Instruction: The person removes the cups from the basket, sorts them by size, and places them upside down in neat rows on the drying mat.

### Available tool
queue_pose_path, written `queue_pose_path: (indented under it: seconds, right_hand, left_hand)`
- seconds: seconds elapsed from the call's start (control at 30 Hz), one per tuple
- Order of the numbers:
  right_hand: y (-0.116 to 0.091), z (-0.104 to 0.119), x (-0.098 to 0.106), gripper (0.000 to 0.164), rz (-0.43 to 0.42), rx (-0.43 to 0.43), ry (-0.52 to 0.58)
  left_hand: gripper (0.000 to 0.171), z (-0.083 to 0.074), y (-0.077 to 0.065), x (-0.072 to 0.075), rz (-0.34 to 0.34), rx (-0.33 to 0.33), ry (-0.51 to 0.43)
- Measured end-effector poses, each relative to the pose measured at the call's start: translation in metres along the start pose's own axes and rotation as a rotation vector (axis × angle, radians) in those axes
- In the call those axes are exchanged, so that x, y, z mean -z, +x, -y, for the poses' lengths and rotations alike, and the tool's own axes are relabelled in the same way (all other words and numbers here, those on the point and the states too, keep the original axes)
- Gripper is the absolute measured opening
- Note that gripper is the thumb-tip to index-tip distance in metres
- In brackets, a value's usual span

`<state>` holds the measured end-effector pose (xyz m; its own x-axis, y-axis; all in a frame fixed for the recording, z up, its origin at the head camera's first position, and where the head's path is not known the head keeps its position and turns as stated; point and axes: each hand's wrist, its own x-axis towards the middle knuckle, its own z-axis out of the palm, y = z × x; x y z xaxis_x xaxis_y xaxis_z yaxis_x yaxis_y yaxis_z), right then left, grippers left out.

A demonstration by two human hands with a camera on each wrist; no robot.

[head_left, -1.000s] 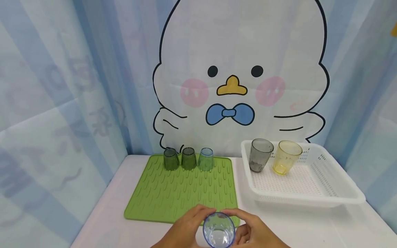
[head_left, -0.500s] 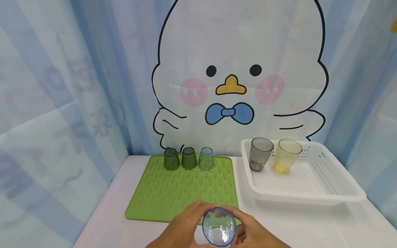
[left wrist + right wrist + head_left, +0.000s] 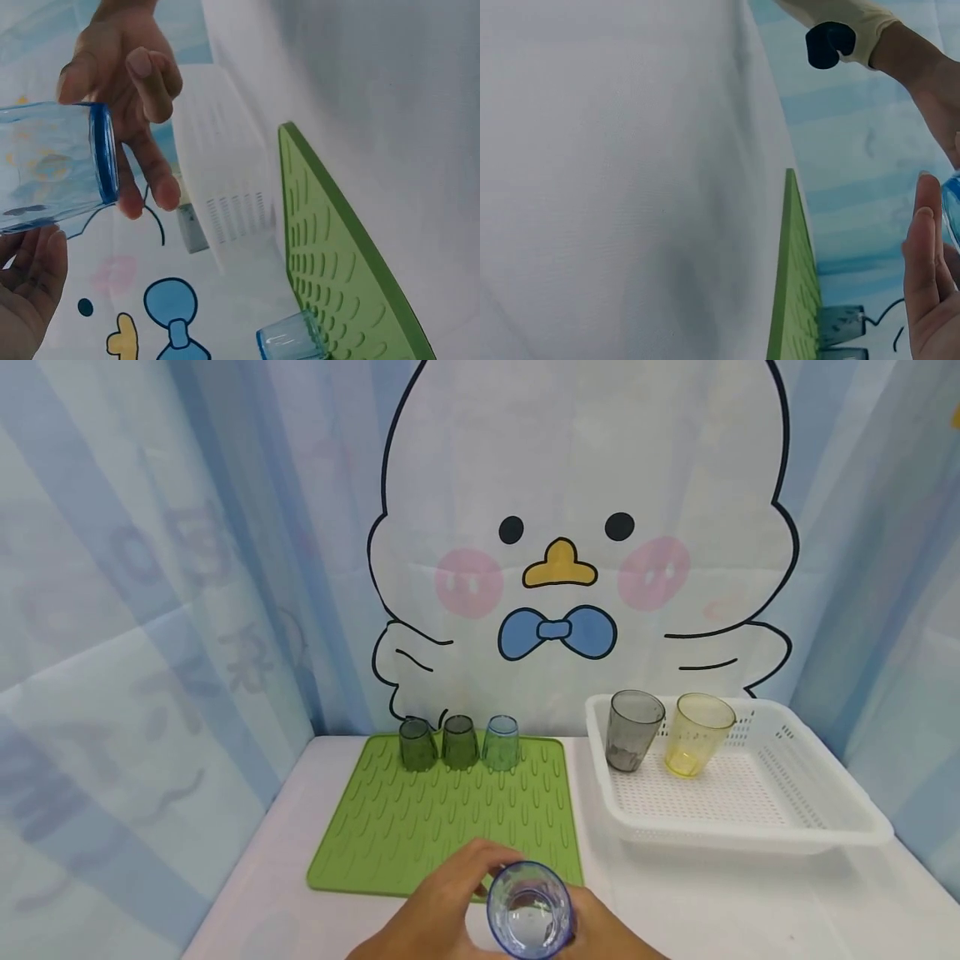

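Close to me, in the head view, a clear blue drinking glass (image 3: 529, 910) stands rim up between my hands. My left hand (image 3: 442, 902) grips its side, thumb near me and fingers round the far side. Low on the other side is my right hand (image 3: 603, 931), partly hidden by the glass. The left wrist view shows this right hand (image 3: 139, 97) at the glass's thick blue base, its thumb at the side wall and its other fingers spread loosely past the bottom. Straight fingers (image 3: 926, 247) of the right hand show beside the glass in the right wrist view.
A green ridged drying mat (image 3: 442, 827) lies ahead, bearing two dark glasses (image 3: 417, 747) and a light blue glass (image 3: 501, 745) upside down along its back edge. Right of it a white basket (image 3: 750, 839) holds a grey glass (image 3: 632, 735) and a yellow glass (image 3: 697, 739). Curtains (image 3: 150, 610) enclose the table.
My right hand has slid from the rim down the side of the glass toward its base. The left hand keeps its hold, and the glass stays about where it was.
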<state>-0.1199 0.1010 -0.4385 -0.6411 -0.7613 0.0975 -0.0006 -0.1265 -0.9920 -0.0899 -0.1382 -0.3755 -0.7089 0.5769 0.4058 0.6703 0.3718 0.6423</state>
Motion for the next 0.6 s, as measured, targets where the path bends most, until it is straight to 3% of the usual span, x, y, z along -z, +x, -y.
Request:
queue_pose_path:
  seconds: [0.13,0.23,0.6]
  right_hand:
    - [-0.002,0.001,0.002,0.067,0.010,-0.039,0.061]
    - [-0.005,0.002,0.006,0.066,0.001,-0.068,0.086]
    - [-0.013,0.013,0.015,0.060,-0.066,-0.040,0.079]
  left_hand:
    - [0.077,-0.001,-0.001,0.002,0.048,0.120,-0.109]
    - [0.080,0.000,-0.002,0.004,0.078,0.173,-0.137]
    - [0.081,0.006,-0.004,0.004,0.092,0.207,-0.121]
